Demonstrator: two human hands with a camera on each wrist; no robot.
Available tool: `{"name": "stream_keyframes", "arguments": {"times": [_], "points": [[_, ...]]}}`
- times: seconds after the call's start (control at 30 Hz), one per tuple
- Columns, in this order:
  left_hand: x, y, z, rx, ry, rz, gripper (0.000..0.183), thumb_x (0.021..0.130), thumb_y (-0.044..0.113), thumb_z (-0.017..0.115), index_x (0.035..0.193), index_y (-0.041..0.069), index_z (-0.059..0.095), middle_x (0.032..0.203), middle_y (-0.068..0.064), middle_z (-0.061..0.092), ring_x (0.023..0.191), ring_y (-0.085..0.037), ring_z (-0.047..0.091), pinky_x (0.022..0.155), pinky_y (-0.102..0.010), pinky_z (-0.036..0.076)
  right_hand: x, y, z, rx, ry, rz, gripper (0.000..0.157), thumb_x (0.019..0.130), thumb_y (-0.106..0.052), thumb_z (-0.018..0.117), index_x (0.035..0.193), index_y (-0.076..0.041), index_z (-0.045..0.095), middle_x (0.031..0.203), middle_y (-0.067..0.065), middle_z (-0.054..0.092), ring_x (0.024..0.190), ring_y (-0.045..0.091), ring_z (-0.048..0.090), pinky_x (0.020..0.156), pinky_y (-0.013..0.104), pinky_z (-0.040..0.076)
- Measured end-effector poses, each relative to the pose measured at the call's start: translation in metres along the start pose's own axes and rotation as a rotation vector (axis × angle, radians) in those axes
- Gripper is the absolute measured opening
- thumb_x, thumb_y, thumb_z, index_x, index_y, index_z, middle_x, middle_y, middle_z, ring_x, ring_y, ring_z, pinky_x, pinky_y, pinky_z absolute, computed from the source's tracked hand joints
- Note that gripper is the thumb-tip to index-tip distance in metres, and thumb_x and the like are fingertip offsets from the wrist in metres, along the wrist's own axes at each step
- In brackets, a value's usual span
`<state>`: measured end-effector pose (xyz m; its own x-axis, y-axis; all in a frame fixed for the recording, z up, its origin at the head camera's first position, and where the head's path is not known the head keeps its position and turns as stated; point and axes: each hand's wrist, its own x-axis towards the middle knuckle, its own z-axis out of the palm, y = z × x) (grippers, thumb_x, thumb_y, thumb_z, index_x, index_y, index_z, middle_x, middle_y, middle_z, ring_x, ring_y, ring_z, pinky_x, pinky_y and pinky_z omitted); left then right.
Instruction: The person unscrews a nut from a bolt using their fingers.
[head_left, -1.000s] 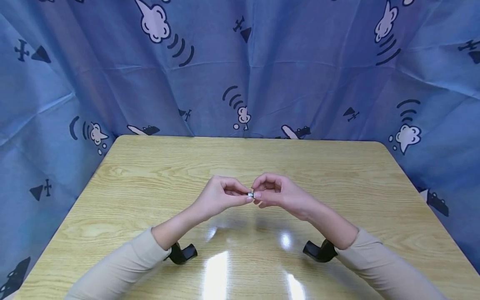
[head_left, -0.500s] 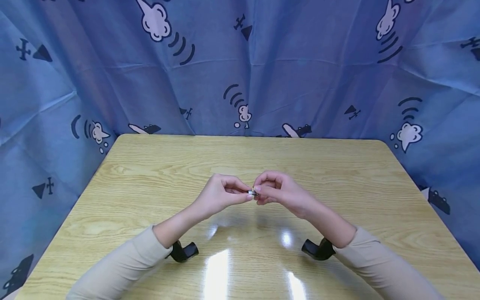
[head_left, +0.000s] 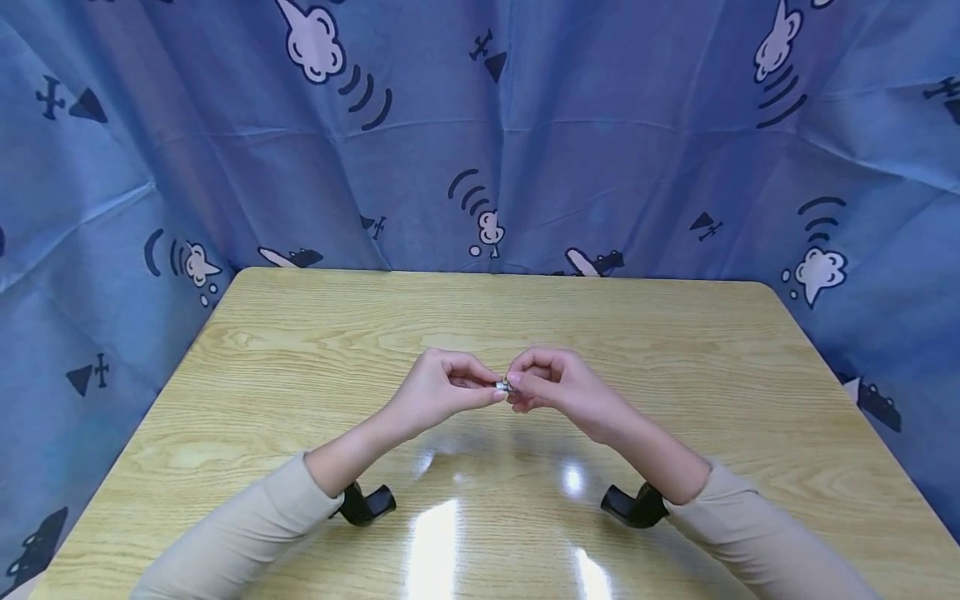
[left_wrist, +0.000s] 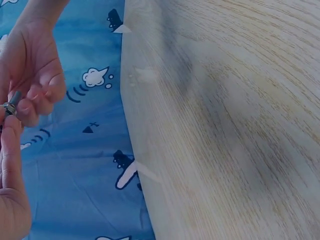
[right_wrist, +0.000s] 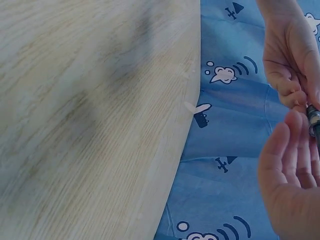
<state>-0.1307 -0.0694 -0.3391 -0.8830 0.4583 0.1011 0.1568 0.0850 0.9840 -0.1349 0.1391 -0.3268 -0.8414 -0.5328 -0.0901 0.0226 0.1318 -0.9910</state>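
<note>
A small metal part [head_left: 502, 387] is held up over the table between the two hands. It has a grey shaft and a shiny ring-like collar [left_wrist: 10, 108], with dark portions [right_wrist: 318, 131] showing in the right wrist view. My left hand [head_left: 446, 387] pinches its left end between thumb and forefinger. At the other end, the thumb and forefinger of my right hand [head_left: 562, 388] close on the collar side, the remaining fingers curled below. Fingertips cover much of the part, and its exact kind cannot be made out.
The wood-grain table [head_left: 315, 333] spreads under both hands, with bright reflections near the front. A blue printed curtain [head_left: 420, 100] hangs behind it and along both sides. Black wrist-worn devices [head_left: 366, 505] sit under both forearms.
My right thumb and fingertips have shifted slightly up and around the part's right end, uncovering more of it. The left hand keeps its pinch almost unmoved.
</note>
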Motion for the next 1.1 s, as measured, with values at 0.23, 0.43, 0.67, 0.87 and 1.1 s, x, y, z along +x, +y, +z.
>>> {"name": "stream_keyframes", "arguments": {"times": [0.23,0.43,0.67,0.87,1.1], "points": [[0.0006,-0.0002,-0.0002,0.000,0.009,-0.005,0.016,0.079,0.010,0.074,0.091,-0.002,0.071,0.084,-0.010,0.070,0.077,-0.025,0.068,0.069,-0.032,0.056,-0.0004,0.0001,-0.0009,-0.043,0.017,-0.040,0.025,0.083,-0.004,0.066,0.106,0.003,0.057,0.101,0.007,0.060,0.094,0.020,0.059,0.077,0.032,0.052],[0.0001,-0.0002,-0.0011,0.004,0.008,-0.010,0.017,0.080,0.011,0.074,0.091,0.000,0.071,0.085,-0.009,0.070,0.077,-0.025,0.068,0.070,-0.033,0.056,0.0006,0.0012,-0.0007,0.015,0.002,0.021,0.022,0.093,-0.013,0.057,0.104,0.006,0.055,0.086,0.009,0.064,0.077,0.018,0.063,0.077,0.035,0.054],[-0.0002,-0.0003,-0.0007,0.010,0.018,-0.022,0.017,0.079,0.010,0.075,0.091,-0.001,0.071,0.084,-0.010,0.070,0.075,-0.022,0.068,0.069,-0.032,0.056,-0.0015,0.0030,-0.0019,-0.003,0.002,-0.021,0.035,0.082,-0.004,0.067,0.110,0.008,0.051,0.101,0.008,0.059,0.092,0.019,0.061,0.077,0.032,0.053],[-0.0006,0.0004,-0.0007,-0.006,0.008,-0.019,0.017,0.080,0.012,0.074,0.091,-0.001,0.070,0.086,-0.010,0.070,0.080,-0.030,0.068,0.071,-0.033,0.056,-0.0003,0.0024,-0.0008,0.026,-0.014,0.011,0.022,0.092,-0.014,0.059,0.105,0.004,0.054,0.087,0.007,0.064,0.078,0.018,0.063,0.076,0.034,0.054],[0.0001,0.0009,-0.0017,0.012,0.014,-0.017,0.017,0.080,0.011,0.074,0.092,0.000,0.071,0.086,-0.009,0.070,0.077,-0.023,0.068,0.070,-0.032,0.056,-0.0003,0.0007,-0.0017,0.013,-0.012,-0.027,0.031,0.084,-0.004,0.066,0.110,0.005,0.052,0.101,0.009,0.059,0.091,0.018,0.061,0.078,0.033,0.053]]}}
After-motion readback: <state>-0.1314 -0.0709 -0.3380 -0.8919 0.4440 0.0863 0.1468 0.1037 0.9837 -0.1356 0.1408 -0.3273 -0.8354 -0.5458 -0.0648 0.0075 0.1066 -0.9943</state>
